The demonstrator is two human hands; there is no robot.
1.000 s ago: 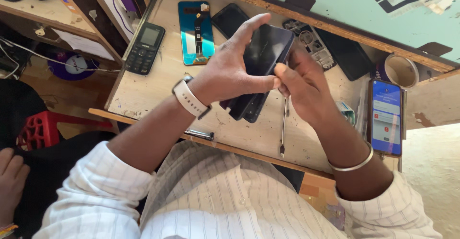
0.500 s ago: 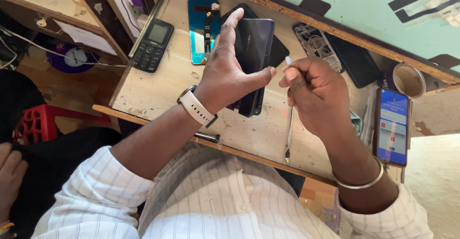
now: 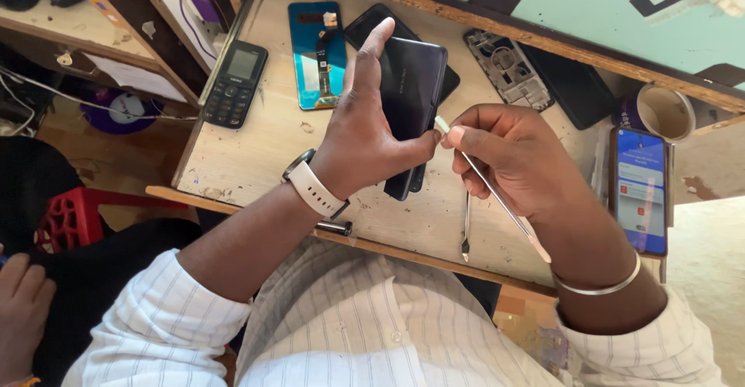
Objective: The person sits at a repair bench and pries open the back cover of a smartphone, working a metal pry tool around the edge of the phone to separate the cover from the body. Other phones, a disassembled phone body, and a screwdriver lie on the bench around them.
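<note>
My left hand, with a white-strapped watch on the wrist, grips a dark smartphone upright above the wooden workbench. My right hand, with a metal bangle on the wrist, pinches a thin metal pry tool. The tool's pale tip sits right at the phone's right edge, beside my left thumb.
On the bench lie a black keypad phone, a teal phone screen panel, an opened phone frame, a lit blue-screened smartphone, a roll of tape and a loose metal tool. Another person's hand shows at lower left beside a red stool.
My left hand has turned the dark phone more upright and raised it. My right hand has brought the pry tool's tip up against the phone's edge.
</note>
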